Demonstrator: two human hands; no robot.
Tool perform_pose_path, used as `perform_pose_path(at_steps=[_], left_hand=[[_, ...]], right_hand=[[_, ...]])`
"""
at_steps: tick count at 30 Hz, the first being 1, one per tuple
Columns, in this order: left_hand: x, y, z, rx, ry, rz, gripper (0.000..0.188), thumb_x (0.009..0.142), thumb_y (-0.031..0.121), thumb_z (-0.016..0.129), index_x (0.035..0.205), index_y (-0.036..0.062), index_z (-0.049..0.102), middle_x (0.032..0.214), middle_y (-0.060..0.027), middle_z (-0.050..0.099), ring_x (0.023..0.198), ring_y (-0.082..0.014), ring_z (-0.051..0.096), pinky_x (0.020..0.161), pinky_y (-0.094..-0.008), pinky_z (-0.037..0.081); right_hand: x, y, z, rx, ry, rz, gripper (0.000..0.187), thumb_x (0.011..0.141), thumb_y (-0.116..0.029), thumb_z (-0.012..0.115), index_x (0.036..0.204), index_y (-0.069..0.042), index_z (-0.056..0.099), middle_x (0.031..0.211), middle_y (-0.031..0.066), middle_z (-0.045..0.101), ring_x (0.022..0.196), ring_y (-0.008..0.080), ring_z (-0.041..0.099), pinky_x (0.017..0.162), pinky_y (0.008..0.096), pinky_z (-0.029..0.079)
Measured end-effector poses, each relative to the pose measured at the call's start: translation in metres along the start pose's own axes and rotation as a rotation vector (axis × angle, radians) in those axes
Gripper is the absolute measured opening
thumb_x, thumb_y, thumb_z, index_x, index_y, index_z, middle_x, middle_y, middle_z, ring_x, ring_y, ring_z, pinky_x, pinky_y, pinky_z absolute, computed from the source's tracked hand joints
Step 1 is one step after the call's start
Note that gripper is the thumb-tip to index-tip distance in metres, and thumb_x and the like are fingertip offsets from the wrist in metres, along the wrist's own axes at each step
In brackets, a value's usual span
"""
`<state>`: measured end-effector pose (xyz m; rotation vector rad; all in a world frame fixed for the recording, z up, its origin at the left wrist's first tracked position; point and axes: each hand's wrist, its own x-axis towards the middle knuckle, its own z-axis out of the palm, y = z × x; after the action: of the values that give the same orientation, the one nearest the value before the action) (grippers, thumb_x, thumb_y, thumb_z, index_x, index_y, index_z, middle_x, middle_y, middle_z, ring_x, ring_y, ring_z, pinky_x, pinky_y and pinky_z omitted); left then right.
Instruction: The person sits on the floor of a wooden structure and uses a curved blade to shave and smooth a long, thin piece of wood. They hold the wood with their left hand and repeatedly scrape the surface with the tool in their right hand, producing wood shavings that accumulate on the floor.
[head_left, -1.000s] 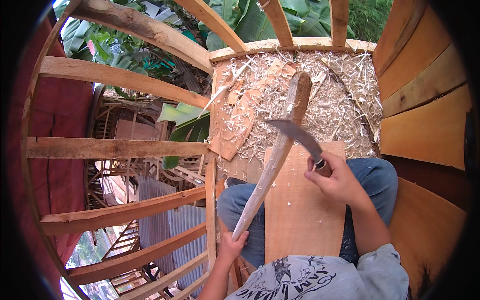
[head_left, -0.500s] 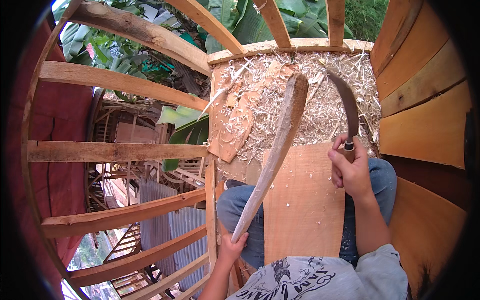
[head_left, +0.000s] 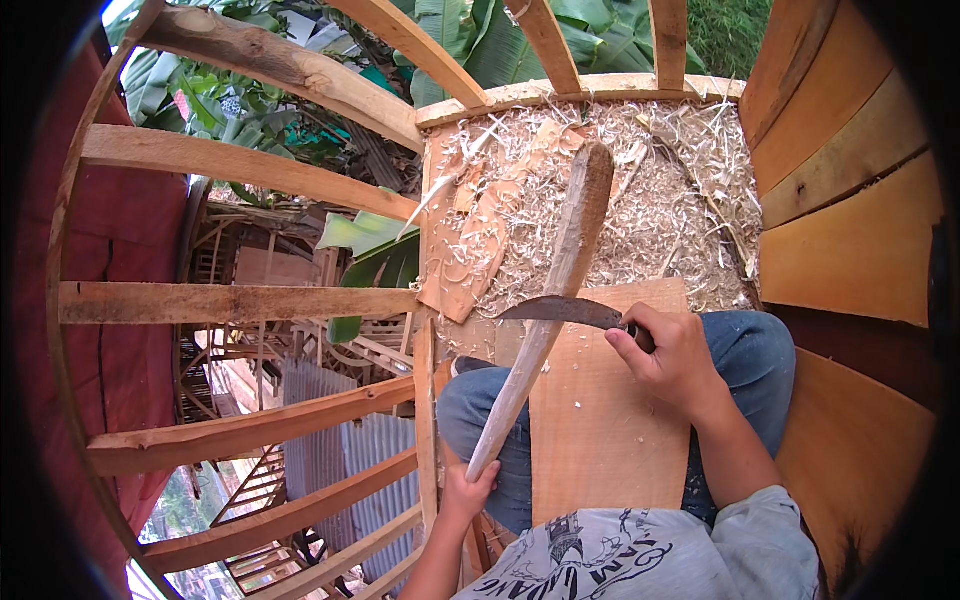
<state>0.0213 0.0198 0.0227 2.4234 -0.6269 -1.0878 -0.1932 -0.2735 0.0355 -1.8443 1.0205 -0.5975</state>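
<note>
My left hand (head_left: 468, 490) is closed around the thin lower end of a long wooden stick (head_left: 543, 318). The stick slants up and away to the right, and its far end is thicker with darker bark-like wood. In my right hand (head_left: 670, 357) is the handle of a sickle-shaped knife (head_left: 565, 311). Its dark curved blade lies crosswise over the middle of the stick, pointing left; whether the edge bites into the wood I cannot tell. Across my lap rests a flat wooden board (head_left: 610, 440), beneath the stick and my right forearm.
Pale wood shavings (head_left: 650, 200) cover the floor ahead, with a loose flat wood piece (head_left: 480, 250) among them. A slatted wooden railing (head_left: 240, 303) borders the left and front. Plank walls (head_left: 850, 260) stand close on the right. Banana leaves (head_left: 490, 50) grow beyond the railing.
My right hand has moved slightly left and down, swinging the knife from upright beside the stick to lying across it. My left hand and the stick have stayed nearly still.
</note>
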Motion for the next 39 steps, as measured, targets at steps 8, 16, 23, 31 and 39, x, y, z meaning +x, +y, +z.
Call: perform_pose_path(at_steps=[8, 16, 23, 31, 39], left_hand=[[-0.009, -0.005, 0.015, 0.1, 0.187, 0.064, 0.046, 0.081, 0.034, 0.068, 0.058, -0.0046, 0.056, 0.046, -0.015, 0.047, 0.044, -0.0195, 0.054, 0.045, -0.0365, 0.038], [-0.017, 0.014, 0.019, 0.23, 0.26, 0.098, 0.048, 0.081, 0.036, 0.069, 0.058, -0.0037, 0.055, 0.049, -0.0219, 0.047, 0.043, -0.0311, 0.053, 0.045, -0.0399, 0.038], [-0.019, -0.001, 0.026, 0.264, 0.329, 0.132, 0.047, 0.08, 0.035, 0.069, 0.055, -0.0011, 0.052, 0.052, -0.0232, 0.049, 0.047, -0.0398, 0.053, 0.044, -0.0417, 0.037], [-0.014, -0.003, 0.026, 0.235, 0.328, 0.18, 0.047, 0.08, 0.035, 0.07, 0.055, -0.0013, 0.053, 0.051, -0.0234, 0.05, 0.049, -0.0413, 0.054, 0.044, -0.0432, 0.038], [-0.009, -0.003, 0.015, 0.185, 0.23, 0.124, 0.05, 0.079, 0.039, 0.069, 0.055, -0.0028, 0.058, 0.053, -0.0243, 0.052, 0.053, -0.0409, 0.058, 0.048, -0.0437, 0.041]], right_hand=[[0.008, 0.016, -0.003, 0.021, 0.223, 0.085, 0.03, 0.081, -0.028, 0.069, 0.071, -0.003, 0.059, 0.05, 0.0106, 0.052, 0.043, 0.024, 0.054, 0.043, 0.0323, 0.039], [-0.002, 0.012, 0.02, -0.14, 0.179, -0.108, 0.038, 0.078, -0.039, 0.071, 0.065, -0.005, 0.06, 0.047, 0.0098, 0.051, 0.043, 0.0266, 0.056, 0.041, 0.0348, 0.041], [0.012, 0.013, 0.013, -0.368, 0.324, -0.078, 0.047, 0.076, -0.048, 0.069, 0.059, -0.007, 0.056, 0.046, 0.0079, 0.049, 0.043, 0.0258, 0.053, 0.044, 0.0357, 0.041], [0.04, 0.029, -0.006, -0.309, 0.489, 0.06, 0.059, 0.084, -0.053, 0.06, 0.057, -0.002, 0.049, 0.045, 0.0076, 0.04, 0.041, 0.0204, 0.041, 0.044, 0.0346, 0.032], [0.028, 0.019, -0.024, -0.209, 0.421, 0.068, 0.053, 0.084, -0.049, 0.064, 0.06, -0.002, 0.054, 0.046, 0.0081, 0.045, 0.043, 0.0201, 0.042, 0.045, 0.034, 0.033]])
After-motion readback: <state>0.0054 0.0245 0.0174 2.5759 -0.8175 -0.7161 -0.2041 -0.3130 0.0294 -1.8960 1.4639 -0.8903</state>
